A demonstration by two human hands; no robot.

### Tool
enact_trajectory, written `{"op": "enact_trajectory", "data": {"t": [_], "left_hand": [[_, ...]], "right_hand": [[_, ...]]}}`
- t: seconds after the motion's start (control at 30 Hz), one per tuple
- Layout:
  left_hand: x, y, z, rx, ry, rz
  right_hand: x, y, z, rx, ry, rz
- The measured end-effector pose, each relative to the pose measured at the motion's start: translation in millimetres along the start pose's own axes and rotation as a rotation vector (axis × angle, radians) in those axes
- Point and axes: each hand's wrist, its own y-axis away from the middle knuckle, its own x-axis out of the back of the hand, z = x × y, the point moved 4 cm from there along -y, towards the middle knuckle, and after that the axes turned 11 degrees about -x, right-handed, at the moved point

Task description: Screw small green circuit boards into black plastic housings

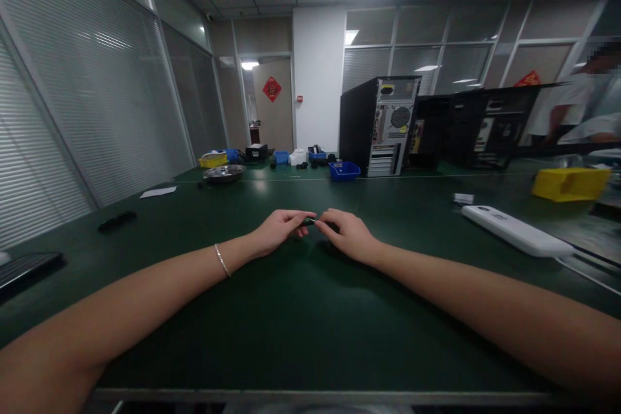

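Both hands meet above the middle of the green table (291,330). My left hand (281,230), with a bracelet at its wrist, is closed on a small dark green part (307,221) between thumb and fingers. Close by on the right, my right hand (347,233) pinches a tiny light-coloured piece at the part's right end. Neither item is clear enough to name, and the fingers partly hide both.
Behind stand a blue bin (344,171), a metal bowl (224,173) and a black computer tower (378,126). A white power strip (517,231) and yellow bin (571,184) lie right. Dark glasses (117,221) are left. A person (577,103) is at far right.
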Motion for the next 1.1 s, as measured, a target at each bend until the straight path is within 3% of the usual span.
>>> {"op": "enact_trajectory", "data": {"t": [0.13,0.4,0.7,0.9,1.1], "left_hand": [[-3.3,2,9,-0.02,-0.098,-0.037],[2.3,0,11,-0.134,-0.17,0.023],[2.0,3,18,-0.285,-0.35,-0.005],[2.4,3,19,-0.31,-0.494,-0.008],[3.5,2,13,-0.269,-0.357,-0.016]], "right_hand": [[0,0,0,0.015,-0.02,-0.006],[1,-1,-1,0.025,-0.04,0.01],[2,-1,0,0.006,-0.013,0.02],[3,0,-3,-0.006,0.023,0.001],[3,2,-7,0.025,0.037,0.008]]}}
